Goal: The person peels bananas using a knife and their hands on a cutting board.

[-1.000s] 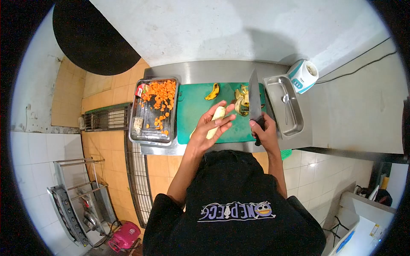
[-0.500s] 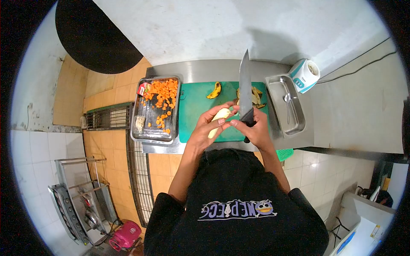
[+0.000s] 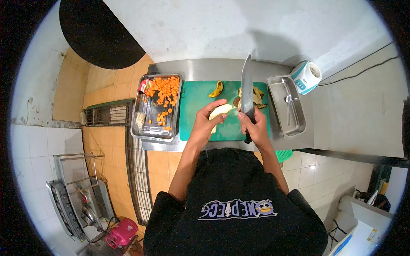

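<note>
My left hand (image 3: 206, 121) is closed around a peeled banana (image 3: 222, 111), pale and slightly curved, over the green cutting board (image 3: 194, 115). In my right hand (image 3: 255, 126) is the black handle of a large knife (image 3: 247, 83), its broad blade pointing up and away from me. The fingertips of that hand are near the banana's end, with a small gap between. An unpeeled banana (image 3: 217, 89) with dark spots lies at the far part of the board. Behind the blade, a heap of banana peels (image 3: 257, 96) is partly hidden.
Left of the board stands a metal tray (image 3: 147, 135) with carrot pieces (image 3: 164, 87), a red packet (image 3: 145, 85) and a small clear bag (image 3: 140, 121). To the right is a steel basin (image 3: 283, 123) holding a spoon (image 3: 288, 102), with a white-and-teal appliance (image 3: 306, 77) behind it.
My hands have moved apart a little, and more of the peeled banana shows, now tilted toward the right. The knife has shifted slightly and still points away from me.
</note>
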